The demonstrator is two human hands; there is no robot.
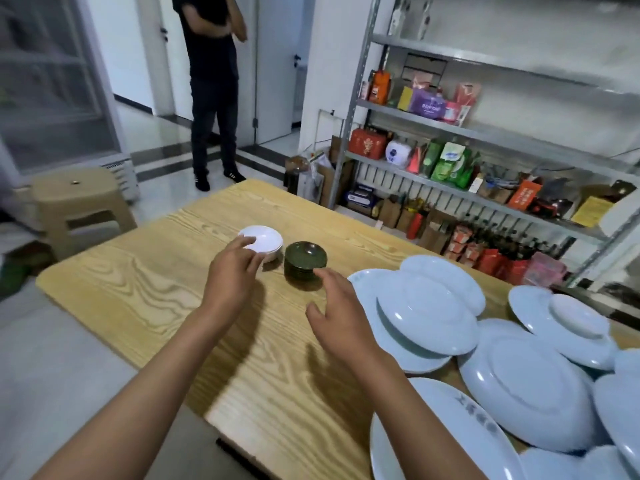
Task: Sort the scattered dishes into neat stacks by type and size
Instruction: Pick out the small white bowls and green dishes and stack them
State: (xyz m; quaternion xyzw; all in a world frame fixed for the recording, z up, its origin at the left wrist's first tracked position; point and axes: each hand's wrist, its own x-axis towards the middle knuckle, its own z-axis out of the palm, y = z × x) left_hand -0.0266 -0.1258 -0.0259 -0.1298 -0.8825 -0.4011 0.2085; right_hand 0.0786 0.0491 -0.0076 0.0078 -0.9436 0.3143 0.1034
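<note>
1 white bowl stack (260, 243), 1 green saucer stack (305, 260), approx. 9 white plates (427, 315) visible, 2 hands, 1 stool (78, 199), 1 bystander (212, 88).

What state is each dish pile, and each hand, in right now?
white bowls: stacked upright, left fingertips at the rim.
green saucers: neat upright stack.
white plates: jumbled, overlapping, several upside down.
left hand: open, touching the bowls.
right hand: open, holding nothing, beside the saucers.

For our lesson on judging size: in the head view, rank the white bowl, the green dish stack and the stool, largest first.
1. Stool
2. and 3. White bowl and green dish stack look alike in width; no ranking.
</note>
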